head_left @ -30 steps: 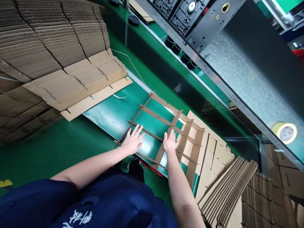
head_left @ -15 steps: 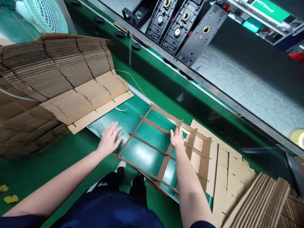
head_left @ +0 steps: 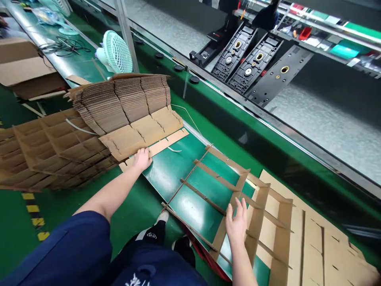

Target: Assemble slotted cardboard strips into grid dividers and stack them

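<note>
My left hand [head_left: 142,160] has its fingers closed on the near side of a slotted cardboard strip [head_left: 169,140], which lies along the foot of a stack of cardboard strips [head_left: 143,128]. Fingers apart, my right hand [head_left: 237,222] is over the cardboard divider grid [head_left: 222,234], beside one of its cross strips, holding nothing. The grid lies on the green tabletop [head_left: 162,171], several strips interlocked into square cells. At its left end one cross strip stands thin and edge-on. Whether my right fingertips touch the grid I cannot tell.
Flat slotted cardboard sheets [head_left: 315,238] lie to the right. Assembled dividers [head_left: 56,151] are piled at left, near a pale green fan [head_left: 116,53]. Behind the table runs a conveyor [head_left: 297,115] carrying black plastic panels [head_left: 256,71]. A person's dark sleeve [head_left: 266,16] shows beyond.
My left hand has moved from beside the grid's left end up to the loose cardboard strip and closed on it. My right hand has let go of the cross strip. The view has shifted left.
</note>
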A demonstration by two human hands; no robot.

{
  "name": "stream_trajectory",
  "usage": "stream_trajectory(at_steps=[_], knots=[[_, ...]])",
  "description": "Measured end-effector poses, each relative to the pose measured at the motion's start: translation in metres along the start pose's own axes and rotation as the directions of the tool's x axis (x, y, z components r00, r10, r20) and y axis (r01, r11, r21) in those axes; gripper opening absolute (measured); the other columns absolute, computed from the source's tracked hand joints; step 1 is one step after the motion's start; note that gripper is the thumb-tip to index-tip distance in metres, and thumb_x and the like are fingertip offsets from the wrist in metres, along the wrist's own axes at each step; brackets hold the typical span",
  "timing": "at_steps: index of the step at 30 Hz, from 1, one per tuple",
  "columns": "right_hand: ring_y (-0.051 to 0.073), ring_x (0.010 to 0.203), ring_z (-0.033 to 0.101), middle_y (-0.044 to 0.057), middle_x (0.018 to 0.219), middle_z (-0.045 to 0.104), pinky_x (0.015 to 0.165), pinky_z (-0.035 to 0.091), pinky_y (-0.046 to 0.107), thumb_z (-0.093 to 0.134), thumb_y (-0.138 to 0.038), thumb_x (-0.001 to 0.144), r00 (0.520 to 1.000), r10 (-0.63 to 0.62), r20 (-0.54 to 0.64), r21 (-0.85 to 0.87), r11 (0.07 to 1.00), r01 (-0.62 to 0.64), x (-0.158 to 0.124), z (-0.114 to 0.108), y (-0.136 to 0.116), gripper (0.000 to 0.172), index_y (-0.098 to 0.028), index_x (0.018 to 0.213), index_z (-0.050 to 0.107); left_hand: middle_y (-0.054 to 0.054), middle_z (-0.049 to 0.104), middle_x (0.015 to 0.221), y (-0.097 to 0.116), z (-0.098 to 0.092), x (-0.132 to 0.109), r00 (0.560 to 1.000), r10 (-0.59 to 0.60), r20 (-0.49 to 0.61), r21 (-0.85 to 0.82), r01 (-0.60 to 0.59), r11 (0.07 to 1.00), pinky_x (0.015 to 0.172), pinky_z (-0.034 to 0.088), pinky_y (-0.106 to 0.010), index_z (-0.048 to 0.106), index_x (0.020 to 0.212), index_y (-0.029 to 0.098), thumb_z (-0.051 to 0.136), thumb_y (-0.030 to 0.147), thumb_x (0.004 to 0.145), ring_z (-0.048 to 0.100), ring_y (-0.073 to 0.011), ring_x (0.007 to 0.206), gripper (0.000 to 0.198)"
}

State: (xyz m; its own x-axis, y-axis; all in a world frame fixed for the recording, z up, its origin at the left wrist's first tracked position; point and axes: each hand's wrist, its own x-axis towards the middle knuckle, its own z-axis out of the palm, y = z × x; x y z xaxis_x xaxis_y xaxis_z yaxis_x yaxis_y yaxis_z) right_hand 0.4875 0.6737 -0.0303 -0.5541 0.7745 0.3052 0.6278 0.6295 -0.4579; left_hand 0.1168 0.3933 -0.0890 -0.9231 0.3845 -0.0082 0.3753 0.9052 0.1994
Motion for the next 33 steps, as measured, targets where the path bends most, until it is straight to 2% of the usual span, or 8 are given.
stream_trajectory(at_steps=[5, 10, 15, 18, 20, 23, 29, 33], knots=[[0.029, 0.127, 0.044, 0.012, 0.144, 0.038, 0.089, 0.050, 0.045, 0.036, -0.049, 0.089, 0.997, -0.037, 0.071, 0.089, 0.996, 0.031, -0.020, -0.002, -0.027, 0.049, -0.023, 0.127, 0.053, -0.019, 0.054, 0.119, -0.002, -0.014, 0.015, 0.995, -0.037, 0.095, -0.048, 0.042, 0.998, 0.090, 0.041, -0.045, 0.053, 0.115, 0.013, 0.057, 0.042, 0.073, 0.045, -0.0348, 0.115, 0.051], [0.026, 0.120, 0.050, 0.013, 0.134, 0.050, 0.089, 0.051, 0.045, 0.039, -0.046, 0.090, 0.981, -0.068, 0.184, 0.252, 0.968, 0.019, -0.029, -0.002, -0.068, 0.047, -0.021, 0.126, 0.054, -0.012, 0.062, 0.106, 0.012, -0.040, 0.010, 0.986, -0.140, 0.090, -0.424, 0.165, 0.890, 0.090, 0.045, -0.043, 0.055, 0.112, 0.015, 0.069, 0.044, 0.062, 0.056, -0.0282, 0.103, 0.060], [0.021, 0.103, 0.062, 0.011, 0.122, 0.061, 0.076, 0.055, 0.035, 0.050, -0.044, 0.088, 0.899, -0.170, 0.403, 0.553, 0.828, -0.090, -0.033, 0.004, -0.127, 0.056, -0.022, 0.138, 0.039, -0.007, 0.062, 0.106, 0.102, -0.058, -0.067, 0.996, 0.073, 0.052, -0.908, 0.017, 0.418, 0.092, 0.047, -0.039, 0.055, 0.113, 0.017, 0.071, 0.047, 0.063, 0.059, -0.0205, 0.099, 0.061], [0.021, 0.096, 0.064, 0.011, 0.118, 0.063, 0.069, 0.055, 0.031, 0.056, -0.044, 0.083, 0.897, -0.159, 0.413, 0.621, 0.769, -0.149, -0.031, 0.009, -0.146, 0.065, -0.020, 0.139, 0.035, -0.008, 0.063, 0.104, 0.162, -0.057, -0.120, 0.954, 0.276, 0.117, -0.992, 0.099, 0.078, 0.087, 0.050, -0.038, 0.054, 0.114, 0.019, 0.071, 0.045, 0.066, 0.062, -0.0194, 0.095, 0.057], [0.019, 0.086, 0.065, 0.009, 0.107, 0.067, 0.067, 0.055, 0.031, 0.054, -0.044, 0.084, 0.913, -0.105, 0.395, 0.606, 0.776, -0.173, -0.031, 0.009, -0.142, 0.057, -0.019, 0.133, 0.041, -0.009, 0.063, 0.105, 0.185, -0.052, -0.140, 0.921, 0.359, 0.148, -0.987, 0.162, -0.008, 0.088, 0.051, -0.037, 0.057, 0.110, 0.019, 0.063, 0.047, 0.075, 0.062, -0.0191, 0.097, 0.045], [0.017, 0.071, 0.064, 0.005, 0.088, 0.068, 0.064, 0.053, 0.030, 0.046, -0.043, 0.086, 0.929, -0.003, 0.369, 0.518, 0.831, -0.203, -0.032, 0.003, -0.119, 0.042, -0.019, 0.121, 0.050, -0.011, 0.061, 0.113, 0.187, -0.041, -0.150, 0.897, 0.429, 0.104, -0.994, 0.074, 0.086, 0.091, 0.049, -0.036, 0.061, 0.107, 0.018, 0.050, 0.048, 0.086, 0.060, -0.0194, 0.104, 0.038], [0.015, 0.056, 0.054, -0.001, 0.066, 0.058, 0.059, 0.046, 0.027, 0.040, -0.043, 0.084, 0.961, 0.209, 0.180, 0.185, 0.953, -0.242, -0.029, -0.009, -0.072, 0.043, -0.014, 0.115, 0.051, -0.009, 0.036, 0.147, 0.152, -0.013, -0.144, 0.823, 0.567, -0.040, -0.579, -0.481, 0.658, 0.111, 0.022, -0.054, 0.041, 0.138, 0.021, 0.046, 0.043, 0.089, 0.020, -0.0289, 0.140, 0.053], [0.015, 0.051, 0.050, -0.004, 0.055, 0.051, 0.054, 0.041, 0.025, 0.038, -0.041, 0.084, 0.953, 0.247, 0.174, 0.074, 0.962, -0.263, -0.033, 0.001, -0.070, 0.044, -0.012, 0.114, 0.052, -0.007, 0.022, 0.153, 0.146, 0.005, -0.143, 0.763, 0.645, 0.041, -0.328, -0.599, 0.730, 0.113, 0.016, -0.055, 0.030, 0.145, 0.021, 0.043, 0.039, 0.090, 0.008, -0.0277, 0.143, 0.059]])
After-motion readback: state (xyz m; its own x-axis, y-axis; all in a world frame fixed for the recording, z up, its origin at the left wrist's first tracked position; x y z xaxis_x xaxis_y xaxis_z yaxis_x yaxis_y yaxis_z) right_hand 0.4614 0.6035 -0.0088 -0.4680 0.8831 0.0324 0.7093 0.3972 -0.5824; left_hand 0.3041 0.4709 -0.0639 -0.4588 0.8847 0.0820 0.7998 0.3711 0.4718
